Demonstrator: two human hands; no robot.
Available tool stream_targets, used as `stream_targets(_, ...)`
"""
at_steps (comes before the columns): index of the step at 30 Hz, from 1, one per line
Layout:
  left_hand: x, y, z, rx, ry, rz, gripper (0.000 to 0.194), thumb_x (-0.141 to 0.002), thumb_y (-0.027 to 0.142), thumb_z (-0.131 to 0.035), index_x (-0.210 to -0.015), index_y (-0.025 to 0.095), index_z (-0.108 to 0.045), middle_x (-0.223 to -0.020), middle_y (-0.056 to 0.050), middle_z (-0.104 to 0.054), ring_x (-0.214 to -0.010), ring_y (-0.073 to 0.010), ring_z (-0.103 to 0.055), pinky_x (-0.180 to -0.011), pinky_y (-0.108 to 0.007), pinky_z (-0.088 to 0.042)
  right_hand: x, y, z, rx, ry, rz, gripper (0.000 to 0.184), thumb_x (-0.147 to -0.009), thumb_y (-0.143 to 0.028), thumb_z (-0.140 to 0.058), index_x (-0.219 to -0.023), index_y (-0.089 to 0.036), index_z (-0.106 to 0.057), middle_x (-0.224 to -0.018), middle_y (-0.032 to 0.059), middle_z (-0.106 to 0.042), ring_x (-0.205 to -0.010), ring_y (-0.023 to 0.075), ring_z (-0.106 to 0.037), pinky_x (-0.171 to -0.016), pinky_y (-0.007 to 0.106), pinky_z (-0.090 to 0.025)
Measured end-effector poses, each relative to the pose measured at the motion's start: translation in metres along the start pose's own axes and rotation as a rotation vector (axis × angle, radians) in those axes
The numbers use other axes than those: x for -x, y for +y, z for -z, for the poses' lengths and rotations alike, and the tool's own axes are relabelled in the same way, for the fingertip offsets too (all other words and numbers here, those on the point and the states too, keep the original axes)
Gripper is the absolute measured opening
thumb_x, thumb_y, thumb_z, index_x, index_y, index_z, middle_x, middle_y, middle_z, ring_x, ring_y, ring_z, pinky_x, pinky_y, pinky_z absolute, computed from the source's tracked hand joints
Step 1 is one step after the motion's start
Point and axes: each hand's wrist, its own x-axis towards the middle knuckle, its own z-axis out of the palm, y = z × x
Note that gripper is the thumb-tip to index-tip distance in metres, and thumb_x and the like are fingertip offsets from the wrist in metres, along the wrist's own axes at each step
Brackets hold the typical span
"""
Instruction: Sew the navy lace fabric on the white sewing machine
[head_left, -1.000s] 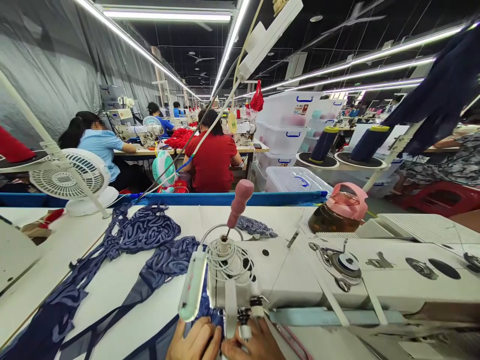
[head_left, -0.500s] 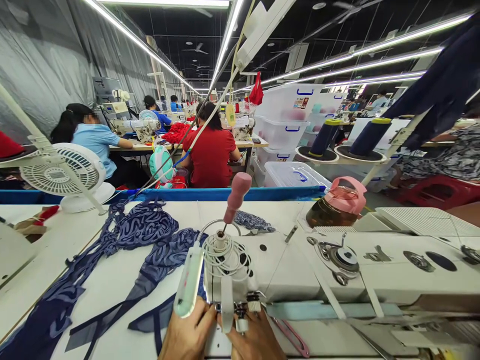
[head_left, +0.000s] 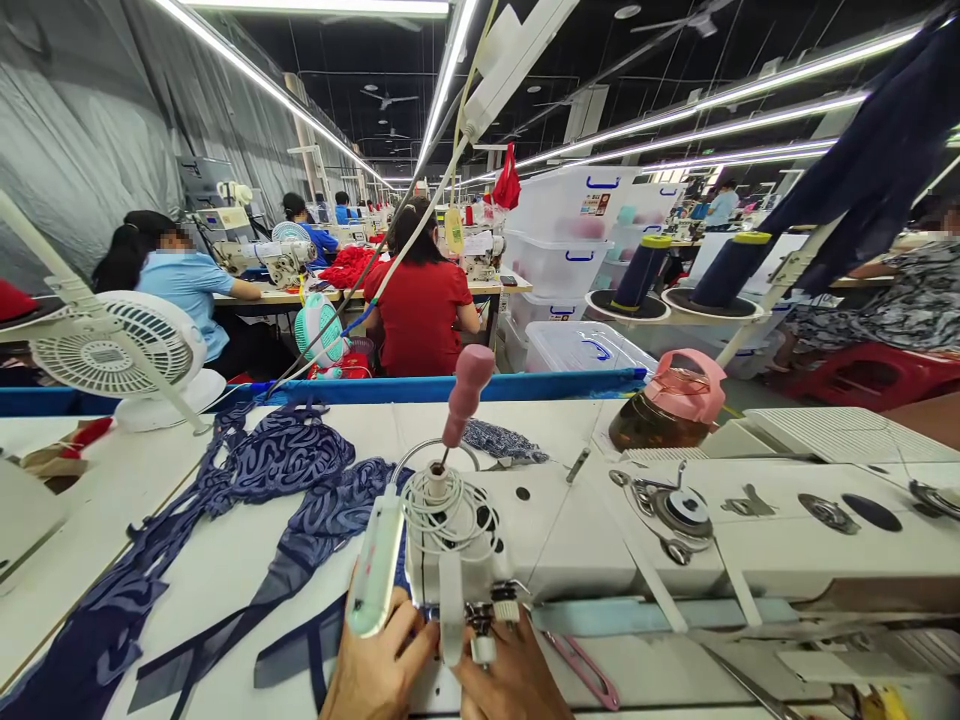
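A white desk fan [head_left: 116,350] stands at the table's far left edge. A pink-lidded bottle [head_left: 670,402] lies beside the machine. Two dark thread cones [head_left: 679,268] sit on a rack to the right. Clear storage bins [head_left: 576,262] are stacked behind a seated person in a red shirt [head_left: 421,305].

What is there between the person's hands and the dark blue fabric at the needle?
Nothing visible. The left hand and right hand rest by the dark blue fabric beneath the sewing machine head, which partly hides the contact.
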Motion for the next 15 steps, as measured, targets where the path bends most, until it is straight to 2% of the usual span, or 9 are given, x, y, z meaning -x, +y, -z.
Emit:
stream_targets(2,0.0,0.006,-0.003,-0.052,0.081,-0.021,0.028,-0.099,0.017,-0.043,-0.096,0.021,-0.071,-0.09,-0.002,-0.073,-0.094,-0.0177,-0.065,-0.122,-0.051,-0.021,-0.001,0.0,0.003,-0.049,0.009,-0.057,0.031,-0.064,-0.002,-0.051,-0.085,-0.023,-0.062,-0.084,0.0002,-0.063,-0.077,0.0173,-0.057,-0.074,0.03,-0.042)
stream_targets(4,0.004,0.01,-0.005,-0.077,0.128,-0.041,0.032,-0.102,0.019,-0.04,-0.098,0.019,-0.071,-0.097,-0.003,-0.075,-0.105,-0.0183,-0.065,-0.125,-0.049,-0.011,0.0,0.0,0.003,-0.076,-0.008,-0.089,0.032,-0.069,0.0,-0.048,-0.085,-0.024,-0.062,-0.086,0.0012,-0.063,-0.08,0.0168,-0.059,-0.073,0.028,-0.044)
stream_targets(7,0.015,0.008,-0.006,-0.061,0.078,-0.049,0.036,-0.102,0.014,-0.034,-0.106,0.016,-0.07,-0.097,-0.004,-0.076,-0.105,-0.0173,-0.068,-0.126,-0.052,-0.009,0.003,0.003,-0.001,-0.005,-0.081,-0.031,0.039,-0.071,-0.003,-0.05,-0.099,-0.024,-0.066,-0.087,0.0026,-0.065,-0.079,0.0181,-0.06,-0.067,0.026,-0.047)
stream_targets(9,0.022,0.0,-0.005,-0.032,0.017,-0.061,0.038,-0.103,0.014,-0.031,-0.108,0.018,-0.069,-0.098,-0.004,-0.076,-0.104,-0.0164,-0.069,-0.125,-0.054,-0.013,0.007,0.005,-0.005,0.063,-0.108,0.011,0.039,-0.073,-0.005,-0.055,-0.106,-0.023,-0.067,-0.083,0.0031,-0.066,-0.077,0.0193,-0.06,-0.06,0.026,-0.045)
stream_targets(11,0.025,-0.011,-0.003,0.001,-0.041,-0.113,0.036,-0.104,0.019,-0.033,-0.11,0.022,-0.068,-0.098,-0.003,-0.077,-0.102,-0.0157,-0.07,-0.123,-0.054,-0.025,0.011,0.006,-0.008,0.118,-0.095,0.066,0.037,-0.077,-0.008,-0.06,-0.11,-0.02,-0.067,-0.082,0.0048,-0.067,-0.078,0.0209,-0.061,-0.057,0.027,-0.043)
stream_targets(13,0.024,-0.021,-0.001,0.025,-0.082,-0.181,0.031,-0.104,0.023,-0.037,-0.113,0.025,-0.067,-0.098,-0.002,-0.077,-0.098,-0.0152,-0.07,-0.118,-0.051,-0.037,0.015,0.006,-0.01,0.168,-0.059,0.106,0.036,-0.078,-0.011,-0.062,-0.113,-0.017,-0.066,-0.083,0.0067,-0.067,-0.079,0.0221,-0.061,-0.059,0.029,-0.042)
stream_targets(15,0.02,-0.027,0.0,0.025,-0.094,-0.219,0.031,-0.104,0.023,-0.038,-0.116,0.024,-0.066,-0.098,-0.003,-0.077,-0.099,-0.0152,-0.07,-0.114,-0.048,-0.043,0.016,0.005,-0.012,0.195,-0.056,0.112,0.035,-0.078,-0.012,-0.062,-0.113,-0.017,-0.066,-0.082,0.0066,-0.067,-0.079,0.0225,-0.061,-0.062,0.031,-0.044)
